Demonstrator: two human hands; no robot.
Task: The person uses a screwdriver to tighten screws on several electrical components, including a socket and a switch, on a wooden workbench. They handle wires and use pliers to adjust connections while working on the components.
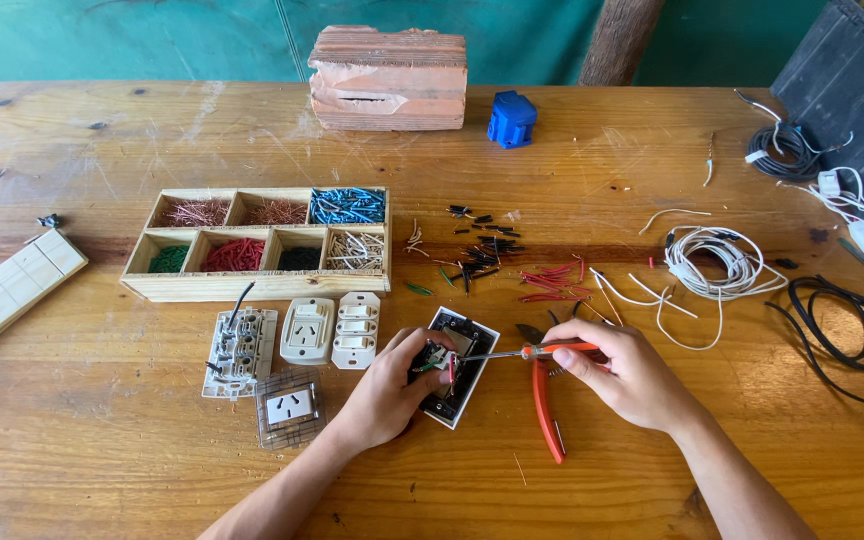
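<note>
My left hand [389, 385] grips a white-framed black electrical module [472, 340] that lies on the wooden table [102, 470]. My right hand [620, 372] holds a small screwdriver [497, 354] with an orange handle, its thin metal tip pointing left into the module by my left fingers. A short red wire stands out of the module near the tip. Red-handled cutting pliers [544, 400] lie on the table under my right hand.
A wooden compartment tray [252, 285] holds sorted wire pieces in red, green, blue, black, white and copper. White sockets and switch modules [307, 330] lie left of my hand. Loose red and black wire bits, white cable coils [722, 262], black cables [852, 330], a brick [389, 78] and a blue part [511, 119] lie beyond.
</note>
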